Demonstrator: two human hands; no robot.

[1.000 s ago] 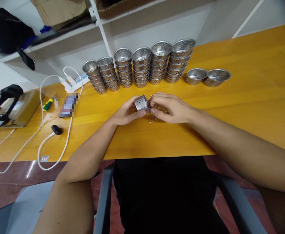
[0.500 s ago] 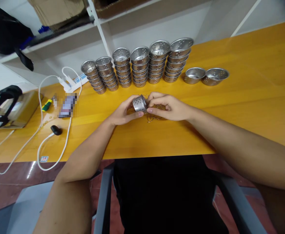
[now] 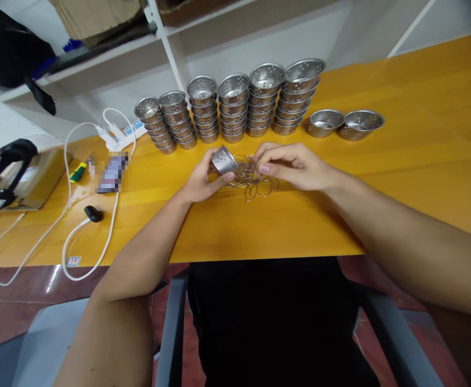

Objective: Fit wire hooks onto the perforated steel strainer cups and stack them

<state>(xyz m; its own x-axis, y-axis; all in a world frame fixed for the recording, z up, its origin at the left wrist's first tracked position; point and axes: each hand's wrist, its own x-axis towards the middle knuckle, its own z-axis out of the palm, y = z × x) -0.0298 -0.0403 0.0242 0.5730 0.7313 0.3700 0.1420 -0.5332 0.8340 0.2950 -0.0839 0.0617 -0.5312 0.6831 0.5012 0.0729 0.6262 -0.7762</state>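
In my left hand [image 3: 204, 178] is a small perforated metal strainer cup [image 3: 225, 159], tilted with its rim toward the right. The fingers wrap it from behind and the thumb presses its lower side. My right hand [image 3: 290, 164] is a little way to the right, thumb and fingertips pinched together. Whether a wire is between those fingertips is too small to tell. A tangled pile of thin wire rings [image 3: 247, 174] lies on the table between and beneath the hands, with some loops extending toward me.
Behind the hands stand several stacks of perforated metal cups [image 3: 233, 107]. Two shallower cups [image 3: 325, 123] sit to their right. Leftward on the wooden table [image 3: 268, 231] are a phone [image 3: 113, 173], a black earbud-like item [image 3: 93, 214], white cables and a power strip [image 3: 126, 137].
My right hand has drawn away from the cup toward the right, uncovering the wire rings. My left hand has shifted slightly up and left, turning the cup's opening more upward.
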